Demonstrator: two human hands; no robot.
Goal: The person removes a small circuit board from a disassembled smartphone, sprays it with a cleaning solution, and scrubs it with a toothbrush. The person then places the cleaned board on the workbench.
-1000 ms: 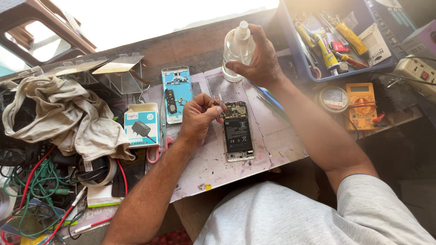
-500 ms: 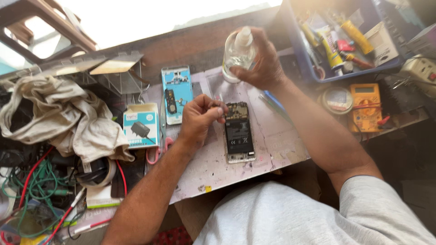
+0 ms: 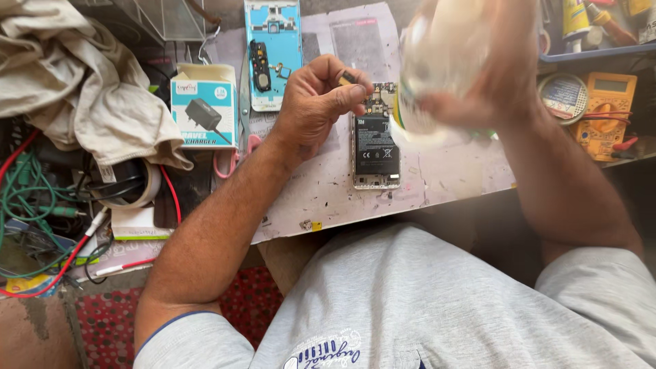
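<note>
Head view, left hand: the left hand (image 3: 318, 102) sits curled just above the top end of the opened phone (image 3: 374, 140), grip narrow, thumb and forefinger pinched on a tiny dark part (image 3: 348, 77). Looks like it's held right over the board so it doesn't get lost.

Head view, right hand: the right hand (image 3: 492, 75) is wrapped tight around a clear plastic bottle (image 3: 437, 65), blurry, hanging over the phone's right side.

Phone spot: back cover off, battery showing, lying flat on the pale work mat (image 3: 437, 184), between the two hands.

Nearby stuff: blue phone frame (image 3: 273, 55) lies just beyond the left hand, charger box (image 3: 203, 109) beside it, pink-handled scissors (image 3: 232, 160) at the mat's left edge.

Edges: the mat's near edge hangs right at the person's lap, so not much room there.

Open room: bare mat under the phone and to its right. Left is crowded with a rag (image 3: 75, 82) and wires (image 3: 34, 205); yellow multimeter (image 3: 605, 113) blocks the far right of the worktop.
</note>
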